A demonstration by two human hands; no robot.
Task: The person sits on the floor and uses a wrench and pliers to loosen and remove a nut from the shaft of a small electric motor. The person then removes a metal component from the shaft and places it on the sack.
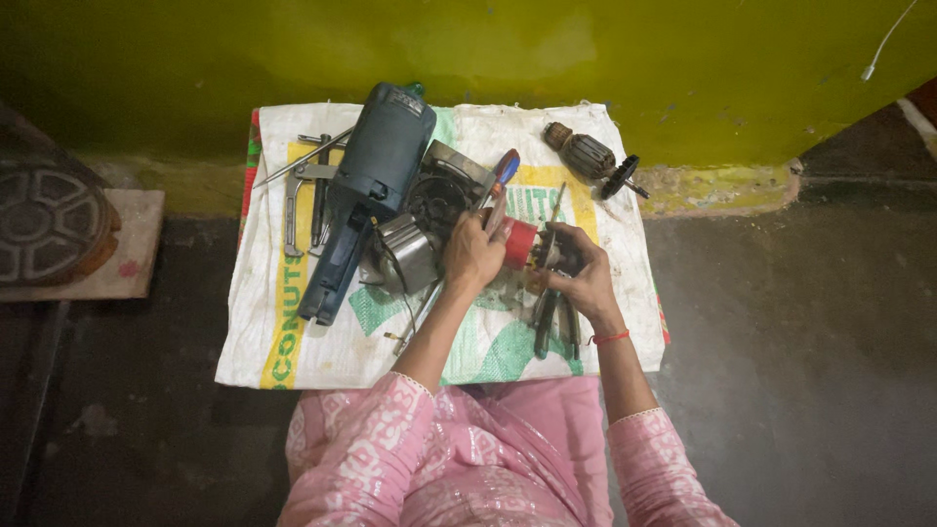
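Observation:
My left hand grips a red cylindrical motor part and also holds a screwdriver with a red and blue handle that points away from me. My right hand holds the other end of the same part, where dark metal pieces show. Both hands work over a white woven sack spread on the floor. Just left of my left hand lie a shiny metal housing and a round black motor casing.
A blue-grey power tool body lies diagonally on the sack's left half, with a gear puller and rods beside it. A copper-wound armature with a black gear sits at the far right corner. Pliers lie under my right hand. A green wall stands behind.

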